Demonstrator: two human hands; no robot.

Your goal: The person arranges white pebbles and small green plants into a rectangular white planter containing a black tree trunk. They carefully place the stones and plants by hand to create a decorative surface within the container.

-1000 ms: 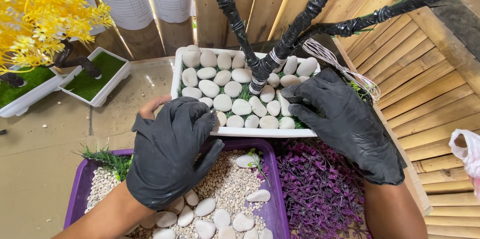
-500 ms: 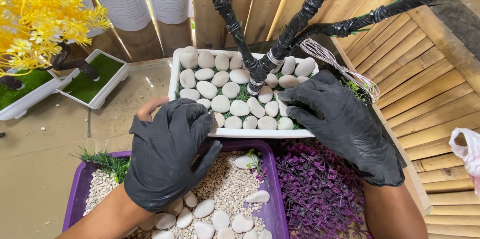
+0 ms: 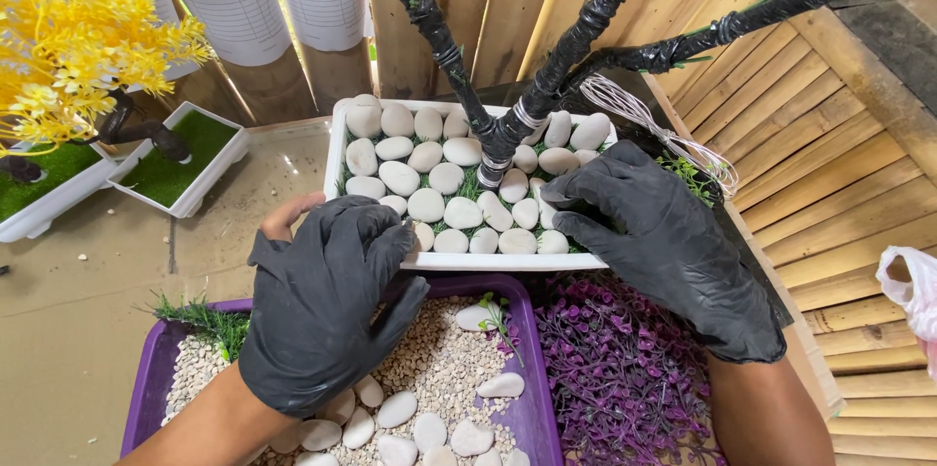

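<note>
A white rectangular planter (image 3: 508, 261) holds several smooth white pebbles (image 3: 427, 203) on green turf, with a black-wrapped trunk (image 3: 508, 129) branching upward. My right hand (image 3: 664, 242), in a black glove, rests its fingers on the pebbles at the planter's right front corner. My left hand (image 3: 327, 300), also in a black glove, lies curled at the planter's left front edge, above a purple tray (image 3: 535, 398) of fine gravel and white pebbles. Whether it holds a pebble is hidden.
Purple artificial foliage (image 3: 625, 378) lies right of the tray. A yellow artificial tree (image 3: 83, 41) in a white pot and a small white turf pot (image 3: 181, 159) stand at left. A bundle of white wire (image 3: 664, 134) lies behind the planter. Bamboo slats (image 3: 839, 173) run along the right.
My right hand's fingers have shifted slightly on the pebbles. My left hand has stayed at the planter's front edge with barely any motion.
</note>
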